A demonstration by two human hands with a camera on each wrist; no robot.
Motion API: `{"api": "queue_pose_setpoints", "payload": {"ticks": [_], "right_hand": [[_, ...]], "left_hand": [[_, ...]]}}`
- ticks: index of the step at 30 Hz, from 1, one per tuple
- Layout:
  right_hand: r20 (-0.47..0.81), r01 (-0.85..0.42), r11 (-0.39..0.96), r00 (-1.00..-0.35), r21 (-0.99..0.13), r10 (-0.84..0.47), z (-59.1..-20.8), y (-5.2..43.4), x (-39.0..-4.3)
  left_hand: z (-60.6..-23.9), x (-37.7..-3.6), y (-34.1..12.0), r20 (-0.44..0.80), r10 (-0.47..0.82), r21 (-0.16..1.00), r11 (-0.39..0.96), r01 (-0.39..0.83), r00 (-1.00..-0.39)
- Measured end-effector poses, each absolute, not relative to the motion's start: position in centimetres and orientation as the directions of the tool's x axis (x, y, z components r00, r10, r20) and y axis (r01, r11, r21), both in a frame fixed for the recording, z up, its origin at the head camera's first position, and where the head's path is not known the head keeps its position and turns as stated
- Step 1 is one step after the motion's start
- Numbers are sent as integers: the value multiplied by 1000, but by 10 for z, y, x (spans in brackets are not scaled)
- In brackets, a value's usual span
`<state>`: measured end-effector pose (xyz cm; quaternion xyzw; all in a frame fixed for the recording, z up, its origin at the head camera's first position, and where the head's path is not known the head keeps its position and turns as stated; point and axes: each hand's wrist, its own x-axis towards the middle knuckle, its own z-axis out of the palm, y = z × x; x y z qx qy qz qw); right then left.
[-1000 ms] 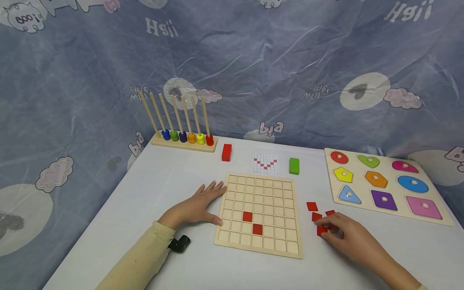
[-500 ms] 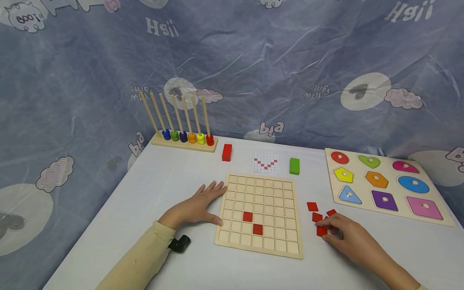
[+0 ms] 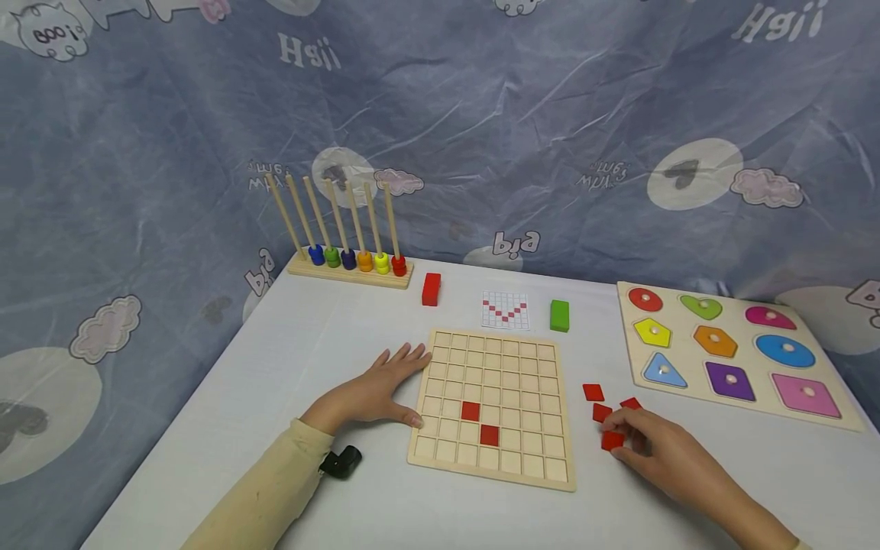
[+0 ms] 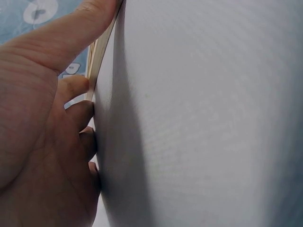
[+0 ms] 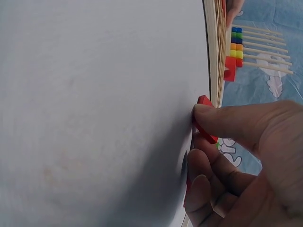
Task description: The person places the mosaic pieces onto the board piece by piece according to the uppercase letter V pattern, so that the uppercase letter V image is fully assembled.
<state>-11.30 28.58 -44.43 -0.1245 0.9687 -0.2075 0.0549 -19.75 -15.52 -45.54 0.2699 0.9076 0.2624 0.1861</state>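
My left hand (image 3: 374,389) lies with spread fingers along the left edge of a square wooden grid board (image 3: 491,374); its thumb and fingertips touch the rim. Two red square tiles sit in the board's cells, one at the upper left (image 3: 470,411) and one diagonally below it (image 3: 490,435). To the right of the board, my right hand (image 3: 656,451) pinches another red tile (image 3: 612,441) between thumb and index finger. That tile (image 5: 204,100) stands tilted in the right wrist view. Loose red tiles (image 3: 593,392) lie just beyond the fingers, some partly hidden by the hand.
Behind the board lies a pattern card (image 3: 505,309) with a red V, between a red block (image 3: 431,289) and a green block (image 3: 560,315). A bead peg stand (image 3: 351,271) is back left, a shape puzzle (image 3: 736,359) at right. A black object (image 3: 341,462) sits by the left wrist.
The right thumb and index finger have closed on the red tile nearest them, and it now tilts up slightly. The left hand and the board have stayed in place.
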Motion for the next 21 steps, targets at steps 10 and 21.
{"api": "queue_pose_setpoints", "payload": {"ticks": [10,21], "right_hand": [[-115,-180,866,-959,-466,-261,-443,286,-113],[-42,-200,815,-964,-544,-264,-441,285,-114]], "left_hand": [[-458,-199,-155,-199,580,571,724,388,-790],[-457,-198,-155,-196,586,573,719,392,-786]]}}
